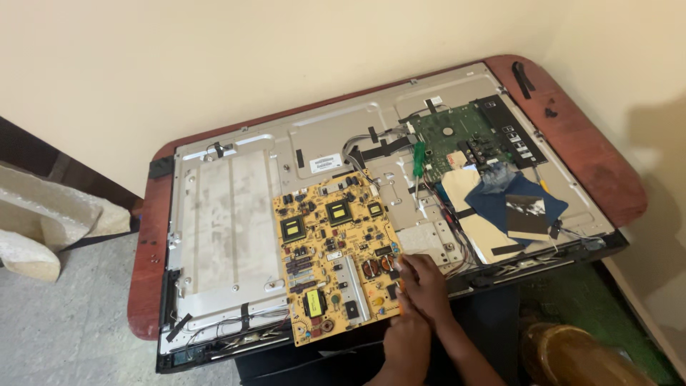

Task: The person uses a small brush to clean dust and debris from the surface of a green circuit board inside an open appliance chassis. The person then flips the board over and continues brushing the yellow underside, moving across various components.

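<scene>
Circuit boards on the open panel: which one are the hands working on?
The yellow board, at its lower right edge, where both the right hand and left hand rest. The green board lies apart, untouched.

Both my hands close together, low and right of centre

My right hand (423,280) reaches forward from the lower edge, forearm running up and to the left, wrist nearly straight. Its back faces up, its fingers (409,263) curl down and bunch at the tips, pointing left; I cannot tell whether the grip pinches anything. My left hand (406,334) sits just below and nearer to me, touching the right wrist or very close against it, back of the hand up, knuckles bent, fingers tucked forward under the right hand and mostly hidden. Both forearms are bare and come in side by side.
</scene>
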